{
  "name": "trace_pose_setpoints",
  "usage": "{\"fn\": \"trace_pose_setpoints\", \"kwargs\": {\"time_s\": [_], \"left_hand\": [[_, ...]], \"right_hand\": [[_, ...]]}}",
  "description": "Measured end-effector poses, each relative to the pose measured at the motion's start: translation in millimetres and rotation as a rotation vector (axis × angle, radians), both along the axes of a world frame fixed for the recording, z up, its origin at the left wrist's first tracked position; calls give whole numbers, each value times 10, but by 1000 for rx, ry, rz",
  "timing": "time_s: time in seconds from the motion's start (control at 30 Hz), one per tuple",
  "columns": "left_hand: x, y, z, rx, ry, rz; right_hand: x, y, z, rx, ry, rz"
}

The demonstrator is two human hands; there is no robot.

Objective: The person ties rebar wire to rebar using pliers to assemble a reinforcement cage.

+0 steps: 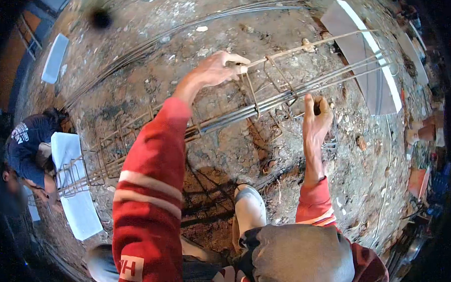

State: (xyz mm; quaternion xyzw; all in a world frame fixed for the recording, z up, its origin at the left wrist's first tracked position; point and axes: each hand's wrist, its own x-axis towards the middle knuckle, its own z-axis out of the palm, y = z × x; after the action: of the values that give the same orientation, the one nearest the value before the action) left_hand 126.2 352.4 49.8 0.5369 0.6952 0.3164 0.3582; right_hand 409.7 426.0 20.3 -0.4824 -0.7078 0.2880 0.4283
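Note:
My left hand is closed at the end of a thin steel bar, with thumb and fingers pinched around it. Below it lies a long cage of reinforcing bars, its rectangular stirrups spaced along parallel rods. Just on the near side of the cage, my right hand is raised with fingers curled; whatever it may hold is too small to make out. Partly behind that wrist is a small stack of bent wire stirrups.
A pale board lies under the cage's right end, a white board under its left. A person in dark clothing crouches at the left end. More loose rods stretch across the dirt behind. My shoe is close in front.

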Motion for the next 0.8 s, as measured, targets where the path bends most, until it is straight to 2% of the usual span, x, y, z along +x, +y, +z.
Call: {"fn": "trace_pose_setpoints", "kwargs": {"time_s": [0.1, 0.13, 0.17, 0.3, 0.47, 0.57, 0.6, 0.63, 0.67, 0.73, 0.77, 0.8], "left_hand": [[-9, 86, -8, -14, -60, 27], [-26, 109, -51, -9, -62, 23], [-55, 118, -119, 27, -10, 23], [-101, 77, -218, 105, 26, 63], [-101, 27, -186, 108, 102, 37], [-77, 43, -190, 50, 6, 73], [-73, 24, -170, -69, -102, 144], [-72, 17, -144, -188, -207, 217], [-70, 18, -121, -184, -210, 207], [-40, 9, -67, -196, -249, 192], [7, 9, -57, -203, -265, 228], [42, 20, -37, -205, -263, 222]], "right_hand": [[-186, 22, 155, 126, 14, 113], [-230, 71, 201, 206, -31, 155], [-219, 169, 105, 277, -224, 148], [-212, 191, 73, 253, -253, 161], [-150, 69, -40, 162, -48, 194], [-178, 86, -85, 178, 57, 144], [-157, 77, -105, 161, 140, 130], [-98, 43, -148, 6, 152, 17], [-34, 105, -308, -152, 254, -51], [-70, 137, -256, -571, 691, -115], [-95, 160, -223, -694, 800, -65], [-102, 223, -252, -692, 803, -71]]}}
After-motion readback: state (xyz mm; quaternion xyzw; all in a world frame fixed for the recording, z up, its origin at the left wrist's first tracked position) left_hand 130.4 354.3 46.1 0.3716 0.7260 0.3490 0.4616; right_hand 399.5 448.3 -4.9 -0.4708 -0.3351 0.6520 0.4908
